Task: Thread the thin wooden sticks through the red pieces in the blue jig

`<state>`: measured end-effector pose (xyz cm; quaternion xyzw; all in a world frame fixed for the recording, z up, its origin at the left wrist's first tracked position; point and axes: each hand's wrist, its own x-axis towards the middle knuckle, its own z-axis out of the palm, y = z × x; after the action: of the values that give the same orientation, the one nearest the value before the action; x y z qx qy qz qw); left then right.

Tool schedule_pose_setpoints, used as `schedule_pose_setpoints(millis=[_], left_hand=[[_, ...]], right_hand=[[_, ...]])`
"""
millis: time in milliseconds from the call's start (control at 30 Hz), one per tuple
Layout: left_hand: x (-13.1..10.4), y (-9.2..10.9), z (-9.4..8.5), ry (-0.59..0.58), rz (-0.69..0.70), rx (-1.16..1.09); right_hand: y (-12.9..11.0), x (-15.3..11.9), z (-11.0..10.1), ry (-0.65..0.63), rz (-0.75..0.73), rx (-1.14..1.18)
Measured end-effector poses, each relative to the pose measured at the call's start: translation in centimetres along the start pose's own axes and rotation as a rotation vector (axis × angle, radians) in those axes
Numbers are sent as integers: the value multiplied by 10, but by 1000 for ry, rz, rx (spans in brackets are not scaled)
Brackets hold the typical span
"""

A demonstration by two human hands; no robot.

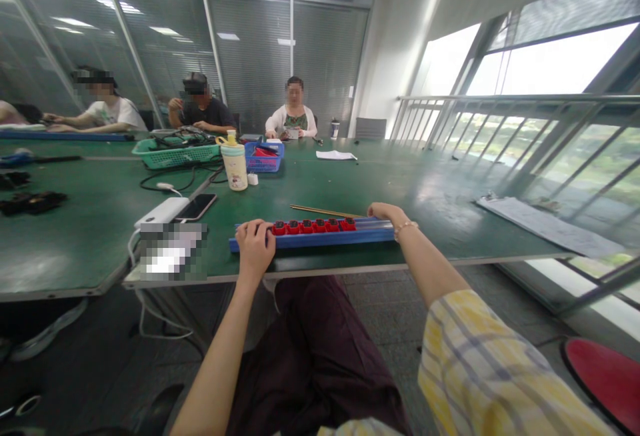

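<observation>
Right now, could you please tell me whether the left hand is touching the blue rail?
Touching. The head view shows the left hand draped over the blue rail near its left end, with no gap visible between them.

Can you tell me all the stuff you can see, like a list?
blue tray: one, blue, near table edge
red pieces: six showing, red, in the blue tray
thin sticks: count unclear, golden, behind the tray
tall cup: one, cream, left of middle
green basket: one, green, behind cup
blue basket: one, blue, right of cup
phone: one, dark, left
white device: one, white, beside phone
paper: one, white, table middle
clipboard: one, whitish, right
tables: at least two, green, across
people: three plus part of another, mixed clothes, far side
seat: one, red, lower right
left hand: one, bare, tray's left end
right hand: one, bare, tray's right end
</observation>
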<state>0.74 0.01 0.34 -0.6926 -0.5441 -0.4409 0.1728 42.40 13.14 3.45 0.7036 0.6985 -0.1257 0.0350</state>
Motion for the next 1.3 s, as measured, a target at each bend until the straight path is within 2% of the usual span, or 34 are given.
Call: schedule_pose_setpoints(millis=[133,267,733,1000,1167,1300], left_hand=[[0,0,0,-3,-3,-6],[-1,0,-1,-6,-6,-10],[0,-1,1,11,7,5],[-1,-2,1,18,16,-1],[-1,-3,0,15,16,-3],[-1,-3,0,12,17,-3]], right_hand=[[1,4,1,5,-17,-6],[6,8,6,63,-29,7],[26,11,36,467,-204,189],[25,8,38,768,-300,278],[16,-17,32,1079,-262,197],[6,-43,36,1250,-196,258]])
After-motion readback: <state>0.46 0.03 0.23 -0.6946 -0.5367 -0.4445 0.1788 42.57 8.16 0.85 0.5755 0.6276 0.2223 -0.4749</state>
